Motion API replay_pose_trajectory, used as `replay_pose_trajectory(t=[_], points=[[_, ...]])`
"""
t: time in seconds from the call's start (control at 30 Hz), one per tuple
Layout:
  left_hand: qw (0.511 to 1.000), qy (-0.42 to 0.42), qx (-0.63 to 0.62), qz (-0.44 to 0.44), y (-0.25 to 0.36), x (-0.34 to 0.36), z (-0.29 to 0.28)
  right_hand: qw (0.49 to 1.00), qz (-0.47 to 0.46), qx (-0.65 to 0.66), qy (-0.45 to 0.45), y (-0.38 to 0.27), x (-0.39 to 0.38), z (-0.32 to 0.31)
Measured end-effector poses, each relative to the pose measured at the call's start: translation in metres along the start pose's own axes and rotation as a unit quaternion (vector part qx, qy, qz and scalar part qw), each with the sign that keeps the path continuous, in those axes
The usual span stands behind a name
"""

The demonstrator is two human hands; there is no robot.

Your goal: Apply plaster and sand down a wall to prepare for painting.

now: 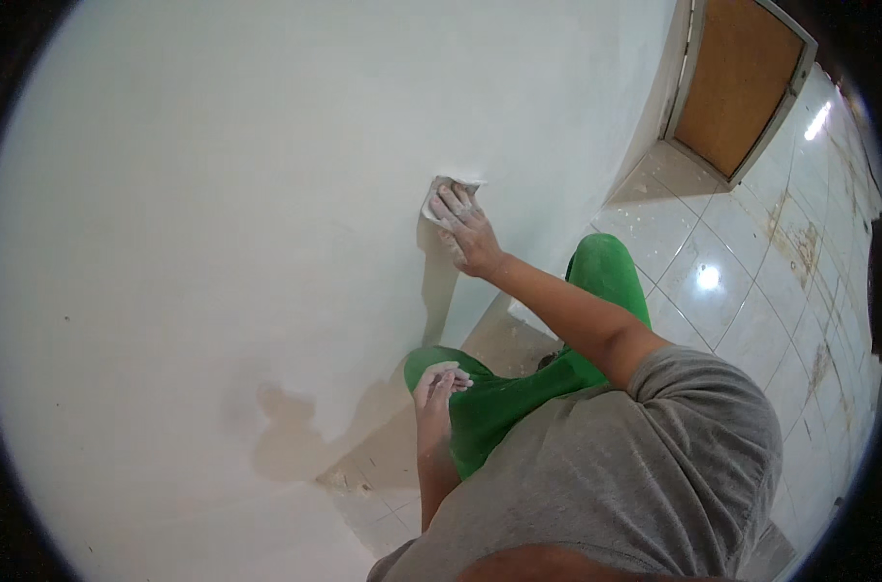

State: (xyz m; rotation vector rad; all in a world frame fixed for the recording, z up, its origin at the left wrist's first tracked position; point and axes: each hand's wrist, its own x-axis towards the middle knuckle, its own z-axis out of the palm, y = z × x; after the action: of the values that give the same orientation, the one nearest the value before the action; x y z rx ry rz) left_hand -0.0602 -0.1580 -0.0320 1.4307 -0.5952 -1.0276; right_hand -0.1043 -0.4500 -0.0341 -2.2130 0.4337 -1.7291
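Observation:
My right hand point(463, 225) lies flat against the white wall point(218, 194), pressing a piece of sandpaper point(431, 202) to it. The pale sheet's edges stick out around my fingers, and its upper right corner lifts a little. White dust coats both hands. Lower down, my left hand point(442, 385) is beside my knee in green trousers point(499, 407), palm partly turned up. Its fingers are loosely bent and apart, with nothing seen in them.
A brown door panel in a grey frame point(734, 82) stands at the upper right. Glossy, stained floor tiles point(722, 281) spread along the right side. The wall meets the floor close to my knees, and my shadow falls on the wall.

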Motion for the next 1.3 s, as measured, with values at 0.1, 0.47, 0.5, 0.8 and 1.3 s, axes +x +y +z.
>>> replay_pose_trajectory(t=[0.1,0.47,0.5,0.8,1.3], points=[[0.997,0.035,-0.031,0.060,0.001,0.006,0.007,0.999,-0.009,0.010,0.040,-0.003,0.041,0.004],[0.972,0.138,-0.174,0.080,-0.004,0.017,-0.008,0.999,0.003,-0.047,0.011,0.017,0.002,-0.005],[0.973,0.125,-0.176,0.075,-0.002,0.017,-0.006,0.999,-0.007,-0.023,0.037,0.023,0.003,0.001],[0.960,0.147,-0.231,0.058,0.003,0.011,-0.008,0.931,-0.108,0.131,0.323,-0.026,0.119,-0.052],[0.954,0.117,0.174,0.214,0.110,0.055,0.042,0.739,0.478,0.462,-0.108,-0.069,0.034,-0.079]])
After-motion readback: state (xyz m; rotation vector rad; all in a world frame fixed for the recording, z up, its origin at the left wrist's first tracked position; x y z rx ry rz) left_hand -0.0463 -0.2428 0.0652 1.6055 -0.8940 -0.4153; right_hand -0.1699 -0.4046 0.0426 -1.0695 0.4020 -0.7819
